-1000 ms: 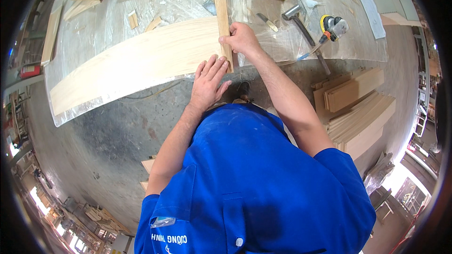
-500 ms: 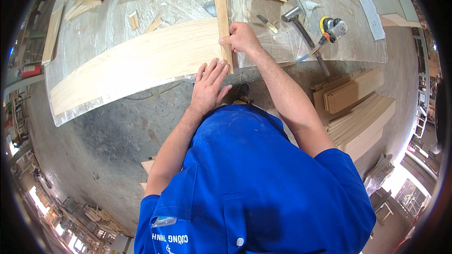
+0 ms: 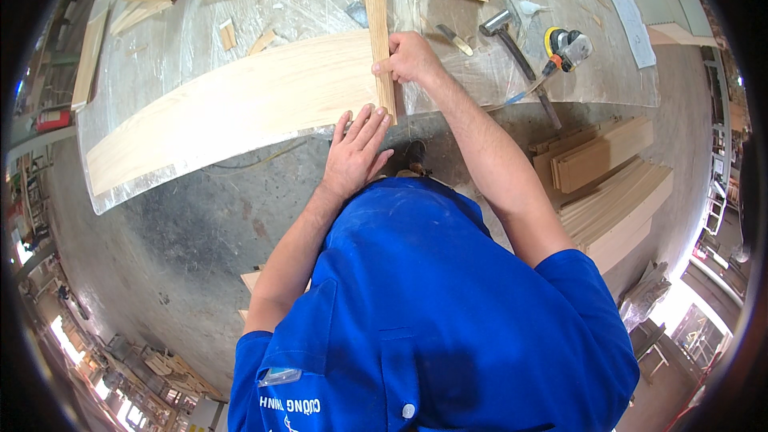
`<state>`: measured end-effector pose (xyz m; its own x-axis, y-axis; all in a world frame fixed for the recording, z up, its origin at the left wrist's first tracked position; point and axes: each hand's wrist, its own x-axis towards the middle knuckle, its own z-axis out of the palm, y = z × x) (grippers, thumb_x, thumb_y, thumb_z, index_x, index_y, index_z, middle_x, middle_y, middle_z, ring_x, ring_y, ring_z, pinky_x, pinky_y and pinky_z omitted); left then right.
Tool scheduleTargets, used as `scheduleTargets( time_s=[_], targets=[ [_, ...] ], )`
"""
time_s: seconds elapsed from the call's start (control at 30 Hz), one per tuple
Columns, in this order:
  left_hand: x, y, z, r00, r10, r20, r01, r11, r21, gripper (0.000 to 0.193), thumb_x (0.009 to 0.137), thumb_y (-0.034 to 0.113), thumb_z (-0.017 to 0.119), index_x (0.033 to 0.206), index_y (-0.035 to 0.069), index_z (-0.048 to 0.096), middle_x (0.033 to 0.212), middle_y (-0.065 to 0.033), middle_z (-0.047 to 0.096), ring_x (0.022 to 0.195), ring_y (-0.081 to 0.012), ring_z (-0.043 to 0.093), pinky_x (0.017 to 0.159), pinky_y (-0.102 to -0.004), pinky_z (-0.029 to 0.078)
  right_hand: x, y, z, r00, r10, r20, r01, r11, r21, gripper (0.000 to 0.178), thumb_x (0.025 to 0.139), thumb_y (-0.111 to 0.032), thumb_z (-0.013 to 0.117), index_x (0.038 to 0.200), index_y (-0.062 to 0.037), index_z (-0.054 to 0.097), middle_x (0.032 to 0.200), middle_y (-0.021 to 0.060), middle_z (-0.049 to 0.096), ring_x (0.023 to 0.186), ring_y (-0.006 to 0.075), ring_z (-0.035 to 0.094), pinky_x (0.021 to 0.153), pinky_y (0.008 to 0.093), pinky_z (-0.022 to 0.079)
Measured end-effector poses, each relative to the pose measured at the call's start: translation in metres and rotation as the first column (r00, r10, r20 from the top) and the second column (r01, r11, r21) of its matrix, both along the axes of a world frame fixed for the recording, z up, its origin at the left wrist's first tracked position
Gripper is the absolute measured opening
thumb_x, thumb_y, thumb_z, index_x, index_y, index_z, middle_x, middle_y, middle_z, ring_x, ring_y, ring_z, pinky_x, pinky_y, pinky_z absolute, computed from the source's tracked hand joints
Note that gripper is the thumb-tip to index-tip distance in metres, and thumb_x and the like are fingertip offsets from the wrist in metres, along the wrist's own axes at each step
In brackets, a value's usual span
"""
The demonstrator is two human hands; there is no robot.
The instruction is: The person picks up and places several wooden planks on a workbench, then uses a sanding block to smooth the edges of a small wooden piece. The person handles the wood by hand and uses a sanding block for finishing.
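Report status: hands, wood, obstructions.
Right hand gripping wooden strip at right end of pale panel. Left hand open at panel's near edge. Hammer, sander apart, to the right.

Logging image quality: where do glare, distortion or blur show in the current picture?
Head view: glare washes out much of the pale board; head view: fisheye distortion bows the table edge; head view: the bright opening at lower right is blown out; head view: left hand and right hand look reasonably sharp.

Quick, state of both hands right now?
Left hand: open, at the near end of the long, narrow, light-brown wooden strip.
Right hand: closed, holding that strip, thumb on top.
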<state>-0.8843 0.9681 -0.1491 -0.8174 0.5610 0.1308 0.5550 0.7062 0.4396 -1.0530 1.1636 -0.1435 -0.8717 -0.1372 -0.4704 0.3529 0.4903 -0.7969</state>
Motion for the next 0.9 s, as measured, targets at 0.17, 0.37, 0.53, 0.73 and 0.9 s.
scheduleTargets(
  time_s=[0.17, 0.37, 0.53, 0.73, 0.9],
  targets=[
    [0.003, 0.004, 0.002, 1.0, 0.022, 0.006, -0.022, 0.999, 0.03, 0.069, 0.092, 0.034, 0.072, 0.15, 0.008, 0.048, 0.158, -0.0095, 0.046, 0.15, -0.0285, 0.037, 0.124, -0.0537, 0.025, -0.002, -0.003, -0.001, 1.0, 0.019, 0.016, -0.019, 1.0, -0.014, 0.032, 0.076, -0.012, 0.088, 0.096, 0.0026, 0.068, 0.073, 0.0066, 0.068, 0.056, 0.0119, 0.064, 0.048, 0.0276, 0.051],
    [0.006, 0.002, 0.001, 0.999, 0.036, -0.012, -0.036, 0.999, -0.019, 0.068, 0.092, 0.033, 0.073, 0.15, 0.01, 0.049, 0.156, -0.0082, 0.048, 0.148, -0.0272, 0.04, 0.122, -0.0536, 0.026, 0.001, -0.001, -0.014, 1.0, 0.02, -0.016, -0.02, 1.0, 0.0, 0.033, 0.076, -0.013, 0.088, 0.097, 0.0027, 0.067, 0.074, 0.0062, 0.067, 0.058, 0.0123, 0.064, 0.048, 0.0273, 0.052],
    [0.007, -0.001, 0.0, 0.996, 0.055, -0.069, -0.061, 0.994, -0.086, 0.065, 0.091, 0.031, 0.073, 0.149, 0.013, 0.05, 0.155, -0.0065, 0.049, 0.146, -0.0259, 0.041, 0.121, -0.0535, 0.027, 0.006, -0.006, -0.016, 0.999, -0.036, -0.039, 0.034, 0.999, -0.035, 0.037, 0.072, -0.015, 0.089, 0.093, 0.0039, 0.066, 0.078, 0.0091, 0.068, 0.061, 0.015, 0.067, 0.05, 0.031, 0.056],
    [0.0, 0.008, 0.004, 0.995, 0.083, -0.046, -0.085, 0.995, -0.045, 0.056, 0.091, 0.032, 0.072, 0.141, 0.012, 0.055, 0.146, -0.0059, 0.054, 0.141, -0.0261, 0.045, 0.119, -0.0524, 0.03, 0.01, -0.005, -0.007, 0.998, -0.049, -0.031, 0.051, 0.998, 0.041, 0.039, 0.071, -0.016, 0.088, 0.093, 0.0055, 0.065, 0.083, 0.0124, 0.07, 0.067, 0.0178, 0.07, 0.053, 0.0333, 0.059],
    [-0.004, 0.011, 0.01, 0.996, 0.091, -0.021, -0.09, 0.996, 0.012, 0.051, 0.091, 0.031, 0.072, 0.137, 0.013, 0.058, 0.141, -0.0053, 0.057, 0.137, -0.0261, 0.048, 0.116, -0.0491, 0.034, 0.013, -0.001, -0.005, 0.999, -0.052, -0.009, 0.052, 0.998, 0.03, 0.038, 0.071, -0.015, 0.089, 0.092, 0.0055, 0.065, 0.084, 0.0132, 0.071, 0.07, 0.0195, 0.072, 0.053, 0.033, 0.06]
  ],
)
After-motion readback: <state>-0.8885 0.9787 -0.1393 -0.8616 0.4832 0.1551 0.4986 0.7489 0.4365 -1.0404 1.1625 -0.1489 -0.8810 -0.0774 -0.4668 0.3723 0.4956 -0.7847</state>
